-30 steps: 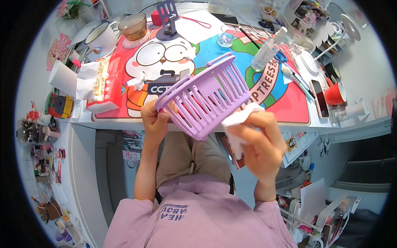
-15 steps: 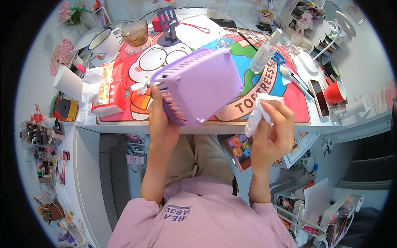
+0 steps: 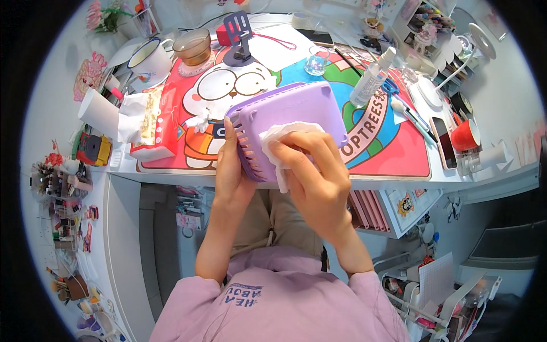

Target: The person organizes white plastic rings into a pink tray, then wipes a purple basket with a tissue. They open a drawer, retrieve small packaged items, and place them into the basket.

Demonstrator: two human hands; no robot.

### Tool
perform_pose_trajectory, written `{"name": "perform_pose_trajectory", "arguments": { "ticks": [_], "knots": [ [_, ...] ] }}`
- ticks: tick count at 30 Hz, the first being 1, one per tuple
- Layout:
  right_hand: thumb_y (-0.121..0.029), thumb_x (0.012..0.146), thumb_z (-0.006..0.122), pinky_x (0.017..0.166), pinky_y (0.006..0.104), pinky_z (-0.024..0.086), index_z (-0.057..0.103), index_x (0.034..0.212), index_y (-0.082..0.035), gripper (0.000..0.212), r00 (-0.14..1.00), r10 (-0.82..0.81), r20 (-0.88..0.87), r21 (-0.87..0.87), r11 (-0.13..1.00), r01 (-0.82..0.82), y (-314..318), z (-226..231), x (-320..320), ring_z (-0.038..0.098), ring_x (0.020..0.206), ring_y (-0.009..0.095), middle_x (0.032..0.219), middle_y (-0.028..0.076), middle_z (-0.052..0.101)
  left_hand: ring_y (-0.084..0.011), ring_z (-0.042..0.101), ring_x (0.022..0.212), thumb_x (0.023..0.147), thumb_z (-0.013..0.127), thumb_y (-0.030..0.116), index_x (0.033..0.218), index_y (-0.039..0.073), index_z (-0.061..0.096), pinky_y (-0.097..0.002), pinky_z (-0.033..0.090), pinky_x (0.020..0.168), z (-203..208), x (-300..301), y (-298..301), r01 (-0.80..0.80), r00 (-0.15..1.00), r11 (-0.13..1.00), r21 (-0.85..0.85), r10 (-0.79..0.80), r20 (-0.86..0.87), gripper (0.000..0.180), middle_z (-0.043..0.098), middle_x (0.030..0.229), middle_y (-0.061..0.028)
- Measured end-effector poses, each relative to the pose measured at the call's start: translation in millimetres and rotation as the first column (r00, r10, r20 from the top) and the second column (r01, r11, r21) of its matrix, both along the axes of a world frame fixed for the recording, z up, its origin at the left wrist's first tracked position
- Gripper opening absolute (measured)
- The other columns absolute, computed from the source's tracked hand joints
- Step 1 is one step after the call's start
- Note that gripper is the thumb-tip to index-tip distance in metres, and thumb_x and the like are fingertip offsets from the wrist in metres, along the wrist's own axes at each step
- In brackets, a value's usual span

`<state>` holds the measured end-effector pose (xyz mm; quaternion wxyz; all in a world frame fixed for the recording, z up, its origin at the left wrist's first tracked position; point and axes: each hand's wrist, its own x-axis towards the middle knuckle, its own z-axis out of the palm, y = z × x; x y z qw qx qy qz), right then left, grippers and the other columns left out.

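A purple plastic basket point(image 3: 327, 108) with slotted sides is tilted in front of me, its flat underside facing me. My left hand point(image 3: 232, 174) grips its left side, thumb along the slots and the other fingers hidden behind. In my right hand point(image 3: 313, 174) is a crumpled white tissue point(image 3: 276, 134), pressed against the basket's underside. Behind the basket lies a colourful cartoon desk mat point(image 3: 399, 162). A small crumpled tissue point(image 3: 199, 121) rests on the mat to the left of the basket.
On the left stand a red tissue pack point(image 3: 154, 145), a white enamel mug point(image 3: 149, 61) and an amber bowl point(image 3: 192, 47). A phone stand point(image 3: 238, 43) and small glass point(image 3: 315, 61) are at the back. To the right are a spray bottle point(image 3: 371, 80), phone point(image 3: 443, 142) and red cup point(image 3: 464, 135).
My right hand has moved left with the tissue, from beside the basket onto its underside. The basket has shifted slightly right and down.
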<state>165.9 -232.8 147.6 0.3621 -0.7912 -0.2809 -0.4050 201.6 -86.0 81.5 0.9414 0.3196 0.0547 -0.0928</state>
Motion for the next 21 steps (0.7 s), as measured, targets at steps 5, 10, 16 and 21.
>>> {"name": "perform_pose_trajectory", "arguments": {
  "ticks": [5,10,16,21],
  "knots": [
    [0.011,0.069,0.059,0.071,0.0302,0.049,0.065,0.093,-0.001,0.028,0.966,-0.226,-0.124,0.089,0.967,0.237,-35.2,-2.8,23.0,0.062,0.083,0.022,0.091,0.01,0.062,-0.0031,0.037,0.063,0.095,0.043,0.045,0.095,0.011,0.05,-0.019,0.037,0.055,9.6,0.3,-7.4,-0.055,0.998,0.997,-0.061,0.053,-0.041,0.035,0.036,0.075,0.0074],
    [0.009,0.077,0.058,0.075,0.0268,0.048,0.064,0.099,0.0,0.025,0.948,-0.146,-0.284,0.399,0.881,0.255,-49.1,-3.3,18.5,0.061,0.086,0.019,0.093,0.009,0.063,-0.0025,0.049,0.068,0.096,0.046,0.037,0.102,0.006,0.054,-0.0187,0.045,0.06,14.6,-0.6,-5.5,-0.082,0.995,0.996,0.023,0.083,-0.048,0.032,0.051,0.081,0.0059],
    [0.008,0.084,0.053,0.073,0.0239,0.048,0.062,0.104,0.005,0.022,0.862,0.249,-0.442,0.787,0.569,0.239,-75.6,-20.9,14.9,0.06,0.084,0.011,0.095,0.008,0.065,-0.0192,0.048,0.119,0.095,0.049,0.014,0.135,-0.008,0.03,-0.0312,0.04,0.099,-0.9,9.9,18.3,-0.285,0.949,0.747,0.6,0.133,0.286,0.05,0.048,0.129,-0.0191],
    [0.005,0.077,0.058,0.073,0.031,0.048,0.066,0.097,0.002,0.021,0.822,-0.304,-0.481,0.299,0.825,0.48,-86.6,-50.6,19.3,0.061,0.083,0.02,0.091,0.011,0.062,-0.0251,0.038,0.129,0.092,0.05,0.003,0.139,-0.008,0.023,-0.0327,0.032,0.106,15.9,-5.4,19.0,-0.385,0.911,0.523,0.761,0.084,0.403,0.056,0.037,0.139,-0.0235]
  ]
}}
